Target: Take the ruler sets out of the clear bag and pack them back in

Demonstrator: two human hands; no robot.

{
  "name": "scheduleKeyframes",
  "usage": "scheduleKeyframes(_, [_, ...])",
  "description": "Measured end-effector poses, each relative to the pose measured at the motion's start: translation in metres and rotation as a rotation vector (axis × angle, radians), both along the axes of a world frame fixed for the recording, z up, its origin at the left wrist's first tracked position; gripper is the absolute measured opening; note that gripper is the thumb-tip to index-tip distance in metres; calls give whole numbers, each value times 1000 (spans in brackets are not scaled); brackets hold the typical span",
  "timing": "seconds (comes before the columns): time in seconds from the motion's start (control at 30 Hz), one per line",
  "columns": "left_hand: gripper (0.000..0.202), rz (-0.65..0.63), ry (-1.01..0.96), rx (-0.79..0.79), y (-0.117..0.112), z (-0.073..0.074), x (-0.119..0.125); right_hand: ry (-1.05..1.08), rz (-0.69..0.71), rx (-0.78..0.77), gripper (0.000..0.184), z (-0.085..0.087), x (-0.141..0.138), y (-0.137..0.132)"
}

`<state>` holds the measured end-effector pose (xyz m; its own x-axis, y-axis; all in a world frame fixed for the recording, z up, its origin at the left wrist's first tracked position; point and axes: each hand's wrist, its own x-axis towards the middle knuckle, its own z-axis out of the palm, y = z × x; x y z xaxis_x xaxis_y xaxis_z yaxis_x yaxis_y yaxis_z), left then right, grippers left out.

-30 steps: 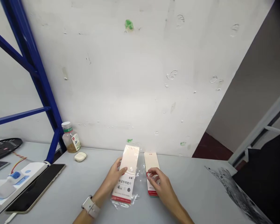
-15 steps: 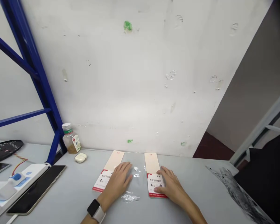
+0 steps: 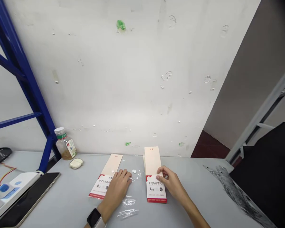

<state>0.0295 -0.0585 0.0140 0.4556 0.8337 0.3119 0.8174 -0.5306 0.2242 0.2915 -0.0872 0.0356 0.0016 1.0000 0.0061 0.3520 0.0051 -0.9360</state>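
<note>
My right hand (image 3: 169, 181) pinches the right edge of a long cream ruler-set packet (image 3: 153, 161) with a red and white label. Its top end is raised a little, and part of another cream piece shows behind its left edge. My left hand (image 3: 120, 183), with a watch on the wrist, lies palm down over the right side of a second, similar packet (image 3: 102, 183) and the clear plastic beside it. Its fingers are slightly bent, and I see nothing gripped in them. Crinkled clear plastic (image 3: 128, 207) lies between the hands, with small white dots (image 3: 134, 171) further back.
On the left are a power strip (image 3: 13, 190), a phone (image 3: 29, 201), a cream case (image 3: 76, 163) and a bottle (image 3: 66, 145) by the blue frame (image 3: 35, 95). A wall (image 3: 133, 95) closes the back. Grey patterned plastic (image 3: 237, 193) and a black object (image 3: 266, 171) are at right.
My right hand now pinches the right packet higher up; the packet's top has risen and shifted over a piece behind. My left fingers have bent and drawn closer together. The view has shifted slightly right.
</note>
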Motion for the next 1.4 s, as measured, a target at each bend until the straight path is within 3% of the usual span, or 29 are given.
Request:
scheduleKeyframes(0.13, [26, 1, -61, -13, 1, -3, 0, 184, 19, -30, 69, 0, -12, -5])
scheduleKeyframes(0.2, [24, -14, -101, -24, 0, -1, 1, 200, 29, -66, 76, -4, -17, -6])
scheduleKeyframes(0.43, [23, -96, -241, -50, -9, 7, 5, 185, 48, -203, 62, -14, -35, -7])
scheduleKeyframes(0.7, [19, -149, -173, -69, -6, -1, 5, 260, 146, -164, 57, -19, -39, -7])
scheduleKeyframes(1.03, [17, -166, -103, -9, -8, 2, 11, 287, 69, -154, 48, -21, -60, -10])
scheduleKeyframes(1.2, [18, -178, -119, -13, -11, 6, 13, 316, 102, -126, 38, -20, -71, -15])
scheduleKeyframes(1.4, [23, -201, -138, -17, -12, 3, 17, 360, 126, -145, 43, -19, -79, -15])
